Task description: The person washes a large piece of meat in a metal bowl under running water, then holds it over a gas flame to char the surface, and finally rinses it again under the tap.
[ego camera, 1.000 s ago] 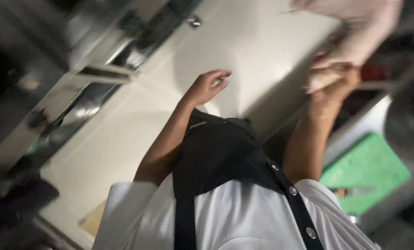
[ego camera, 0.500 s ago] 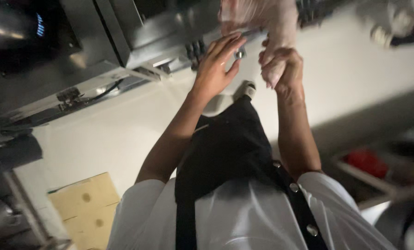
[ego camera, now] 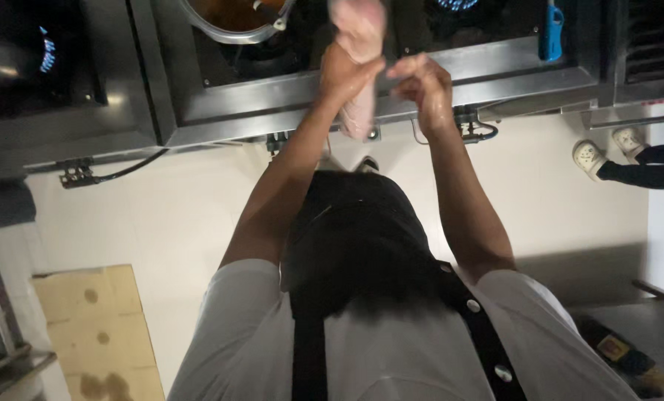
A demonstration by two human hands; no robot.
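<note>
The pale pink piece of raw meat (ego camera: 359, 67), blurred enough that it may be a skinned fowl or a long cut, hangs upright in front of the steel stove front (ego camera: 220, 104), with the left hand (ego camera: 344, 70) closed around its middle. The right hand (ego camera: 421, 85) is just beside it, fingers half curled and loosely open, holding nothing and looking wet. Above the hands a metal pot (ego camera: 235, 18) sits on a burner, a blue lighter (ego camera: 549, 33) rests on the stove ledge, a flattened cardboard sheet (ego camera: 98, 327) lies on the pale floor (ego camera: 161, 215), and another person's shoes (ego camera: 607, 148) show at the right.
</note>
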